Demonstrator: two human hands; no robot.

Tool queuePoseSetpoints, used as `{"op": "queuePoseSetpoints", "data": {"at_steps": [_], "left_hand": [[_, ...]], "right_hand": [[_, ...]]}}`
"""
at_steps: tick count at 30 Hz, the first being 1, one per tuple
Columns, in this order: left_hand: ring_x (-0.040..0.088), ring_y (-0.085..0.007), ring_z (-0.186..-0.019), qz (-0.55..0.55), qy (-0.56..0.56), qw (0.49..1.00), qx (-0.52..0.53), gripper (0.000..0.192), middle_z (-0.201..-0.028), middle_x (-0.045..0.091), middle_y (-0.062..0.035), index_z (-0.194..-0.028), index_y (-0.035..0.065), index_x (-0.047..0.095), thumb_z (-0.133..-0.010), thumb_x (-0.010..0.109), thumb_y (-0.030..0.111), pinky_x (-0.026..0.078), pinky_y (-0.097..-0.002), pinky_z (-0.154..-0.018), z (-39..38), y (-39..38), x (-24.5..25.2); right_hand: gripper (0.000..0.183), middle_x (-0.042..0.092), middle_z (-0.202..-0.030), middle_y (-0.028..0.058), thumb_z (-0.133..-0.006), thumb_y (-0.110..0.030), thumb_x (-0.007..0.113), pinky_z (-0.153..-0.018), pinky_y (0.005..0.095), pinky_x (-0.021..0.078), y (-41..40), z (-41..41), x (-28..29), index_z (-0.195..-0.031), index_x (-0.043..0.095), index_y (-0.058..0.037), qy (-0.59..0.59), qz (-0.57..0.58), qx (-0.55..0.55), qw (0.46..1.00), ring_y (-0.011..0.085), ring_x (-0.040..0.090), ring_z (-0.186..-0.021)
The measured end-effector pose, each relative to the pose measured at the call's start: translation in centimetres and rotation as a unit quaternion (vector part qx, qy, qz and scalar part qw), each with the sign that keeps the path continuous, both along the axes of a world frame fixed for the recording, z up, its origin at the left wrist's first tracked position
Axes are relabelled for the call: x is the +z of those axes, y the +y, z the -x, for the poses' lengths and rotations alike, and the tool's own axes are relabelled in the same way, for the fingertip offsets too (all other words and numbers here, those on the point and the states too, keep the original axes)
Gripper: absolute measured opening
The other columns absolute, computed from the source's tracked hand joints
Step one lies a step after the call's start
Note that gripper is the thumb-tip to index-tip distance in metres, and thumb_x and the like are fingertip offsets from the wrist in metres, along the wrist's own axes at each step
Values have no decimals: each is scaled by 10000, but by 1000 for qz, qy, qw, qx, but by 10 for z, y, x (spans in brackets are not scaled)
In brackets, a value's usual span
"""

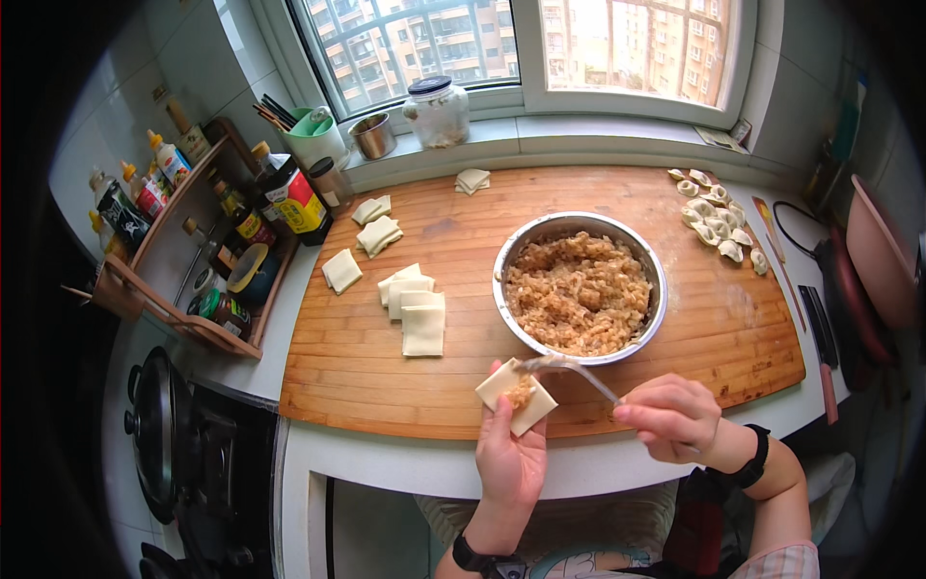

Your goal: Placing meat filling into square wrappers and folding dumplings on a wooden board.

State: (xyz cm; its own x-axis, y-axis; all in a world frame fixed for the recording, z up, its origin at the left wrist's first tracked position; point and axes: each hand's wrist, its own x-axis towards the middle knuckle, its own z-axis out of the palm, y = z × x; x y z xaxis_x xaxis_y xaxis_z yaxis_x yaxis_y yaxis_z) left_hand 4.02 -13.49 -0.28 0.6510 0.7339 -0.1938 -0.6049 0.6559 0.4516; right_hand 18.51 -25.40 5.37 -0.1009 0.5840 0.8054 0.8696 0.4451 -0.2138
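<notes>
On my left hand lies a square dough wrapper, held near the front edge of the wooden board, with a dab of minced filling at its middle. My right hand grips the handle of a metal spoon or fork; its head is over the wrapper's far corner, bearing a bit of filling. Just beyond both hands stands a steel bowl of light brown minced filling. To the left, a fanned stack of square wrappers rests on the board.
Smaller wrapper stacks sit at the left of the wooden board. Folded dumplings cluster at its far right. A knife lies beyond the right edge. A condiment rack and a lidded pan are on the left.
</notes>
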Motion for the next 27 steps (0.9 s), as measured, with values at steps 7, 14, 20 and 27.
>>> {"op": "queuePoseSetpoints", "data": {"at_steps": [7,14,20,27], "left_hand": [[408,-283,-1228,-11,-8,1000,-25,439,-1328,409,-139,-1364,69,288,-960,374,217,403,-387,-986,8,-1,6],[381,-307,-1251,27,-60,995,-69,456,-1354,375,-157,-1372,74,269,-963,369,249,438,-415,-956,17,-3,9],[389,-293,-1247,-6,-20,997,-74,439,-1358,371,-150,-1374,76,264,-971,347,232,441,-405,-957,15,-8,9],[397,-269,-1239,11,-17,994,-104,425,-1343,386,-129,-1373,78,267,-970,329,199,435,-373,-957,20,-9,12]], "right_hand": [[148,596,-768,50,-768,-56,637,-535,292,478,5,-32,-1,-916,636,-46,-65,40,-212,974,206,576,-659],[154,581,-766,18,-738,-98,676,-653,300,459,2,-31,1,-884,630,-79,-104,65,-247,961,200,546,-732],[209,589,-830,5,-737,-134,684,-719,309,435,-2,-32,1,-936,632,-100,-113,138,-252,951,197,548,-786],[226,607,-848,9,-736,-133,684,-706,313,442,-10,-28,-8,-954,636,-98,-75,126,-278,949,200,566,-814]]}}
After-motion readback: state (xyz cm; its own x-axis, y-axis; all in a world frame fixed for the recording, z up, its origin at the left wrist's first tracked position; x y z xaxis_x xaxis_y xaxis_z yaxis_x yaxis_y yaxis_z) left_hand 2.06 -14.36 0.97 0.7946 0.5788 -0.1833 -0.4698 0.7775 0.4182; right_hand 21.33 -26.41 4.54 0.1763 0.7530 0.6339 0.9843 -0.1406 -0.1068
